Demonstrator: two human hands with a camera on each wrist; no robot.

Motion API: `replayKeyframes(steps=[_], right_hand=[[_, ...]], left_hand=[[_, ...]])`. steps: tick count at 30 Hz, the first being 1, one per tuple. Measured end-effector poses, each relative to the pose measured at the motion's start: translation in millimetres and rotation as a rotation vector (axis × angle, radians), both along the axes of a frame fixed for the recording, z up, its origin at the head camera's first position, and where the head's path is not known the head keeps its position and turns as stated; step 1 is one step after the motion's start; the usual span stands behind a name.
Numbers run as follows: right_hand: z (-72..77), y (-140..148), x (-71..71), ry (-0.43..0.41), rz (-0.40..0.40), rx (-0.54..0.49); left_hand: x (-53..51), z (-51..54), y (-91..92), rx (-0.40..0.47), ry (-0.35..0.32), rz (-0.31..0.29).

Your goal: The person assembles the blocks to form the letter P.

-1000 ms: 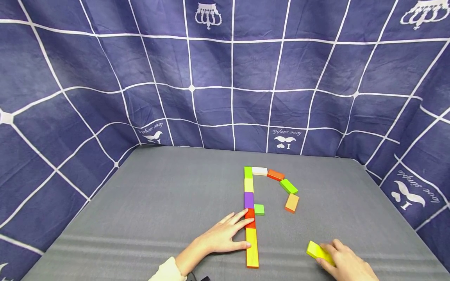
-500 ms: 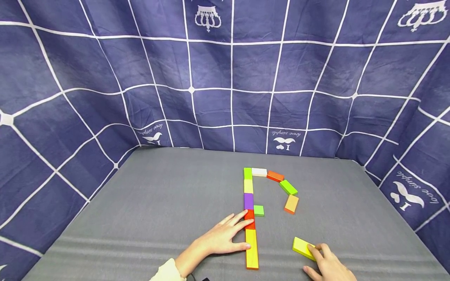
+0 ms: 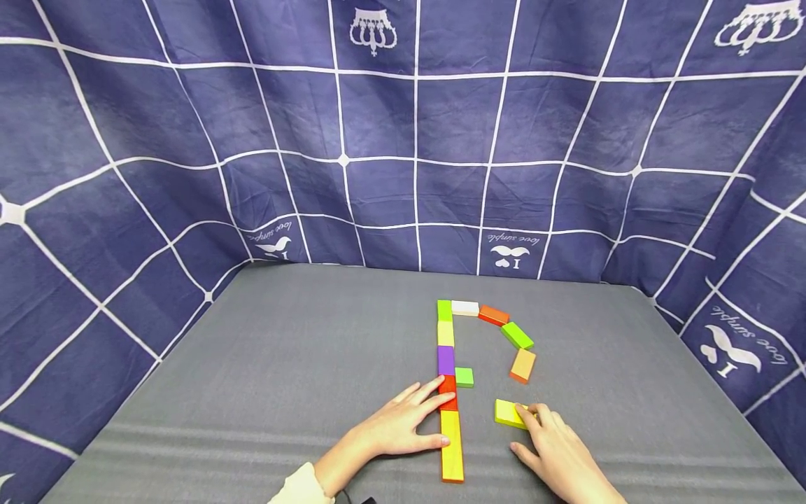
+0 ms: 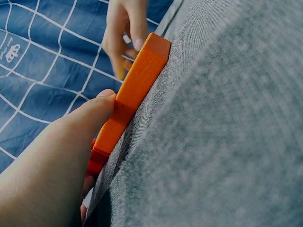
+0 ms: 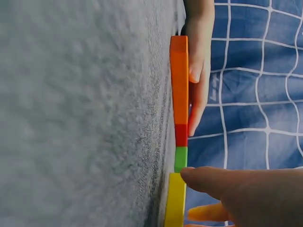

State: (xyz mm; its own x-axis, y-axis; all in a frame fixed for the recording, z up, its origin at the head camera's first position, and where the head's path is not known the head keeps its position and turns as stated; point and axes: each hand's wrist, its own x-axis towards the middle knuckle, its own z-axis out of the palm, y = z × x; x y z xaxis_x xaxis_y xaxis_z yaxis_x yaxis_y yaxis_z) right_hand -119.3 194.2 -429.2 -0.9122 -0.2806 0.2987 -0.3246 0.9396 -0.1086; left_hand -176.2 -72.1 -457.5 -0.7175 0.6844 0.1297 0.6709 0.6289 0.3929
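In the head view, wooden blocks form a column on the grey cloth. My left hand (image 3: 398, 425) lies over its near part, fingertips on the red block (image 3: 448, 400) and thumb on the long yellow-orange block (image 3: 451, 460). To the right, my right hand (image 3: 560, 448) touches a yellow block (image 3: 507, 411) with its fingers on the top and far end; the thumb stands apart on the near side. That block lies flat, a gap away from the column. A small green block (image 3: 464, 377) sits beside the column, close to the purple block (image 3: 446, 360).
Higher up the column are a pale yellow block (image 3: 445, 333) and a green block (image 3: 444, 310). From there a white block (image 3: 465, 308), an orange-red one (image 3: 494, 315), a green one (image 3: 518, 335) and a tan one (image 3: 523, 365) curve rightward. A blue curtain (image 3: 378, 189) hangs behind.
My right hand has moved left and away from me, bringing the yellow block nearer the column; its thumb has come off the block. My left hand has stayed in place.
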Motion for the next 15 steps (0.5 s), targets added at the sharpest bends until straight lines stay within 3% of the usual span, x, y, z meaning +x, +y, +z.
replayKeyframes(steps=[8,15], right_hand=[[0.5,-5.7,-22.1,0.019,0.017,-0.023],[1.4,-9.4,-38.3,-0.028,0.004,-0.014]], left_hand=[[-0.5,1.1,-0.2,-0.007,0.014,0.001],[1.4,2.0,0.4,-0.010,0.000,0.009]])
